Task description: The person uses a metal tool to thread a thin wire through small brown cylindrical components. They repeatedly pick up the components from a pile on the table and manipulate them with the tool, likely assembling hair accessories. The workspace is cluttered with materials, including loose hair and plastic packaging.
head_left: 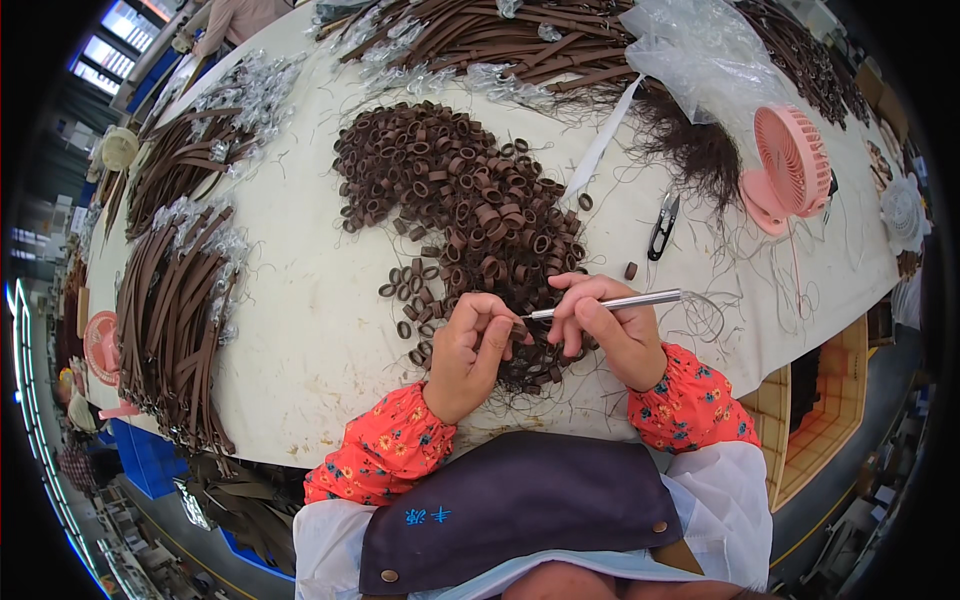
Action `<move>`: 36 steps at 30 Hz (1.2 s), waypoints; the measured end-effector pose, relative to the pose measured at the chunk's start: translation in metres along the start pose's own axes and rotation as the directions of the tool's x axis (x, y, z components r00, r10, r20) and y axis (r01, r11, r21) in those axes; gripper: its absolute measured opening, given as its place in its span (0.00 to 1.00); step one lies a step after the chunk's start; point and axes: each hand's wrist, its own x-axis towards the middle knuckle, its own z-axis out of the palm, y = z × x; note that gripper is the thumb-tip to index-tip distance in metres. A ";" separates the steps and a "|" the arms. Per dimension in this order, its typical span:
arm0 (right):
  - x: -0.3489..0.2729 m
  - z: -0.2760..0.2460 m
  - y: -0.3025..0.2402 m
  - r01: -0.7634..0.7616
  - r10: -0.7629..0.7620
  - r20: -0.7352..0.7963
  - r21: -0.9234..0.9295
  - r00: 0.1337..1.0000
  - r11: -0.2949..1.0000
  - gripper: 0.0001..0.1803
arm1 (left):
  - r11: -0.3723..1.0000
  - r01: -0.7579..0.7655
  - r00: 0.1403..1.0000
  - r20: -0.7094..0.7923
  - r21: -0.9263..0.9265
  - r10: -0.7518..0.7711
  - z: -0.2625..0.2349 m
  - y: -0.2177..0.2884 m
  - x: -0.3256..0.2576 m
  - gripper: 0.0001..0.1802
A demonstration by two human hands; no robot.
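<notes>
My left hand (468,352) pinches a small brown leather loop (519,331) between thumb and fingers. In my right hand (618,335) is a slim silver pen-like tool (650,299), its thin tip pointing left at the loop. Whether the tip touches the loop I cannot tell. Both hands are over the near end of a large heap of brown loops (490,215). Several single loops (403,285) lie to the left of the heap, and one loop (630,270) is just beyond my right hand.
Black thread snips (663,226) and a pink fan (790,165) are on the right of the pale table (290,330). Brown strap bundles (180,320) lie left, more straps (540,40) at the back beside clear plastic (700,60). A yellow crate (835,410) stands below the right edge.
</notes>
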 end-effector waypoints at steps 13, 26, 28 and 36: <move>-0.002 0.016 0.005 0.054 -0.104 -0.087 -0.445 0.991 0.894 0.18 | 0.981 0.018 1.000 -0.004 -0.191 -0.019 0.005 0.003 0.003 0.06; -0.004 0.016 0.009 -0.191 0.195 -0.117 0.044 0.974 0.981 0.17 | 0.960 0.107 0.992 -0.044 -0.258 -0.122 0.005 0.011 0.001 0.06; -0.003 0.013 0.006 -0.165 0.164 -0.155 0.002 0.974 0.986 0.16 | 0.972 0.077 0.990 -0.097 -0.223 -0.101 0.002 0.008 0.003 0.06; -0.001 -0.001 -0.003 0.057 -0.061 -0.067 -0.066 0.996 0.996 0.10 | 0.990 0.055 0.987 -0.142 -0.132 -0.074 0.000 0.007 0.004 0.08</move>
